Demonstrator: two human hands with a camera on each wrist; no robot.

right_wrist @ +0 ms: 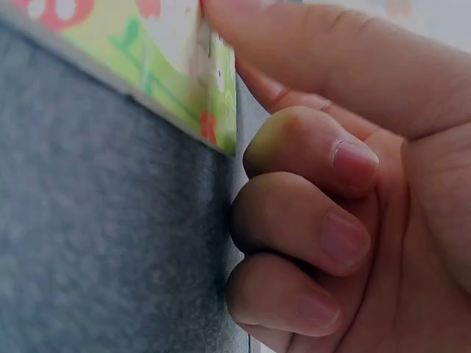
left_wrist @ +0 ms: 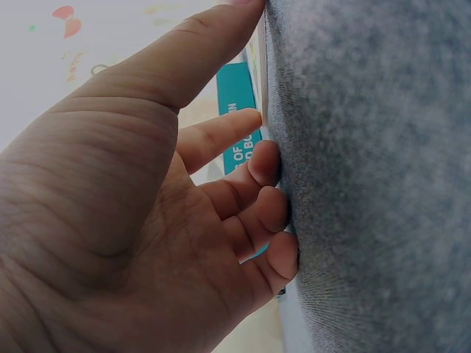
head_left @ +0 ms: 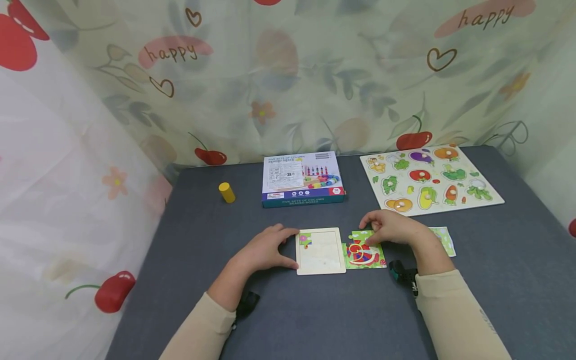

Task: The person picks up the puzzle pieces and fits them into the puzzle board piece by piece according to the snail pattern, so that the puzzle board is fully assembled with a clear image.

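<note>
Square wooden tray (head_left: 320,257), interlocked puzzle pieces (head_left: 363,258)

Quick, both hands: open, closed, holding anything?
Left hand: open, thumb and a finger touching the tray's left edge.
Right hand: thumb on the puzzle, fingers curled; whether it grips anything cannot be told.

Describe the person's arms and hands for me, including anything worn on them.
The left hand and right hand are bare, with no gloves or rings showing. The left sleeve and right sleeve are long and beige; the right one bears a faint dark marking. A small black device sits under the left wrist, and a black-and-teal device under the right.
</note>
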